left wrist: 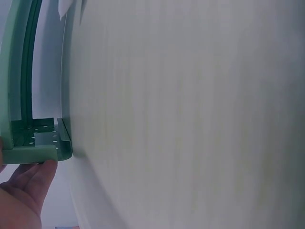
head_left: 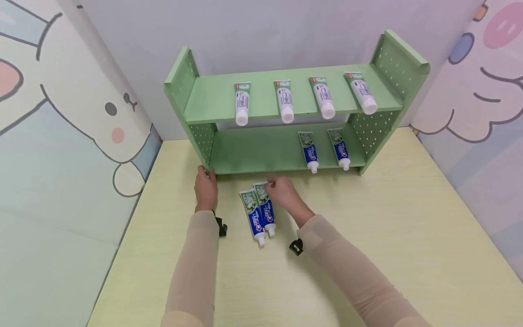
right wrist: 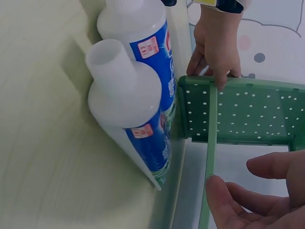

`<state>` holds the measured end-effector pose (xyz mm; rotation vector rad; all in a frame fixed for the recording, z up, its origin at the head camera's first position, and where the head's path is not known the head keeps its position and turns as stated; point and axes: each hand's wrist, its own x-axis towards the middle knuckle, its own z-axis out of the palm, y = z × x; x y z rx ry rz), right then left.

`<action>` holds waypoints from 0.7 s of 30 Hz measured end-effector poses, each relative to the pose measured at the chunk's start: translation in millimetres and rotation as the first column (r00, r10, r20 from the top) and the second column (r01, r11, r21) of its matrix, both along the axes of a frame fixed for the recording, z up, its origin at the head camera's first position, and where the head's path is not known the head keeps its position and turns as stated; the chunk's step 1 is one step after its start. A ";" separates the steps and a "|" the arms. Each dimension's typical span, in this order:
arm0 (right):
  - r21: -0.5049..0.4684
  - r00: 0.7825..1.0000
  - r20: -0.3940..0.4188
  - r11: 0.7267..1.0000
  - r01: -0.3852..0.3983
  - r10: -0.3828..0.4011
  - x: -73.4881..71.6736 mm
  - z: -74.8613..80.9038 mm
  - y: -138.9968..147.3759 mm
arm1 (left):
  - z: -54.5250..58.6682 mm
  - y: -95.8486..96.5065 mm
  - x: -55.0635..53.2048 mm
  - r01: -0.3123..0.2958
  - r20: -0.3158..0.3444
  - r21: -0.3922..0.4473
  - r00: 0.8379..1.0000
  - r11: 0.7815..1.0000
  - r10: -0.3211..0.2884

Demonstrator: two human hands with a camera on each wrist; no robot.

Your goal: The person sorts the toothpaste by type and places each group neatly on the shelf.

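My left hand (head_left: 206, 188) grips the lower left corner of a green two-tier shelf (head_left: 253, 147), with fingers behind the side panel in the left wrist view. Two blue-and-green toothpaste tubes (head_left: 253, 215) lie side by side on the table before the shelf, white caps toward me. Close to the flat end of the right-hand tube (head_left: 264, 206) is my right hand (head_left: 283, 193). In the right wrist view its thumb and fingers (right wrist: 269, 166) are spread apart, holding nothing, and the tubes (right wrist: 147, 143) lie beside them.
Several white-and-green toothpaste tubes (head_left: 284, 101) lie in a row on the upper tier, caps past its front edge. Two blue-and-green tubes (head_left: 309, 152) lie at the right of the lower tier. Walls with cartoon prints flank the pale wooden table (head_left: 408, 218).
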<state>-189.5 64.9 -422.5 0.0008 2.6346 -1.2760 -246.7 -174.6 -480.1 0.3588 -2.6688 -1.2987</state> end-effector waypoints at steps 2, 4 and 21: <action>0.015 0.999 0.035 1.000 0.002 -0.002 0.8 -2.8 0.1 | 0.4 0.2 0.1 0.001 0.000 -0.001 1.000 1.000 -0.001; 0.034 0.998 0.061 0.999 0.001 -0.003 1.3 -6.0 0.5 | 0.7 0.5 0.2 -0.002 0.005 0.000 1.000 1.000 0.002; 0.080 0.981 0.195 0.997 -0.010 -0.006 8.9 -31.7 1.7 | -0.6 0.6 -0.3 0.004 0.008 0.007 1.000 1.000 -0.004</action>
